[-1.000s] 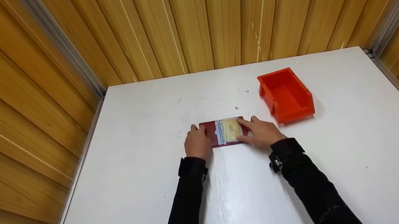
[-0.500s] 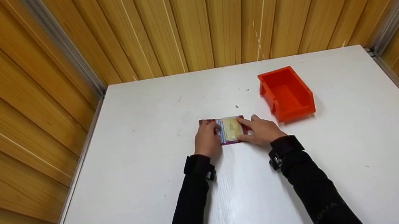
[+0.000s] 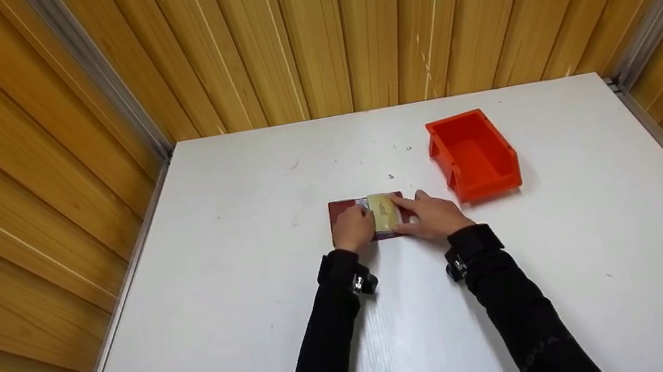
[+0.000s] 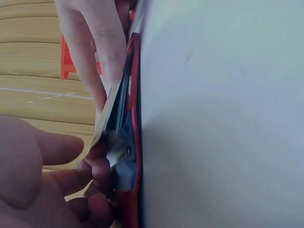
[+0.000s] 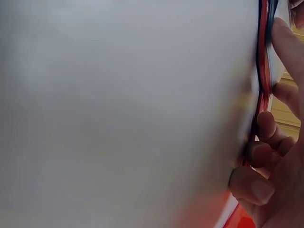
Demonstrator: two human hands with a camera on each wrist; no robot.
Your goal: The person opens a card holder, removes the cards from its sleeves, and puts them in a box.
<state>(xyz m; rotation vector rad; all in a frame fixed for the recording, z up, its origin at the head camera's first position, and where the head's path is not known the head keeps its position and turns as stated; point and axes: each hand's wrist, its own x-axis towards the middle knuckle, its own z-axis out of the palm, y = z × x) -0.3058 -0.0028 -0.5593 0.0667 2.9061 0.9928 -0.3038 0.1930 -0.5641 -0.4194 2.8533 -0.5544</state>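
Note:
A dark red card holder (image 3: 342, 209) lies spread flat on the white table, with clear sleeves and a pale yellow card (image 3: 382, 212) over its right half. My left hand (image 3: 354, 228) is at the middle of the holder, its curled fingers at the yellow card's left edge. The left wrist view shows those fingertips (image 4: 99, 171) under the raised end of the card (image 4: 108, 111), with the thumb on the other side. My right hand (image 3: 436, 216) holds the holder's right side, thumb and a finger over the card; other fingers curl at the red cover's edge (image 5: 262, 71).
A red plastic bin (image 3: 475, 157) stands on the table (image 3: 222, 301) beyond my right hand and to its right. Wood-patterned walls (image 3: 311, 33) enclose the back and both sides.
My left hand has moved right from the holder's left edge to the yellow card's left edge. The card now looks bent upward there. My right hand stays in place.

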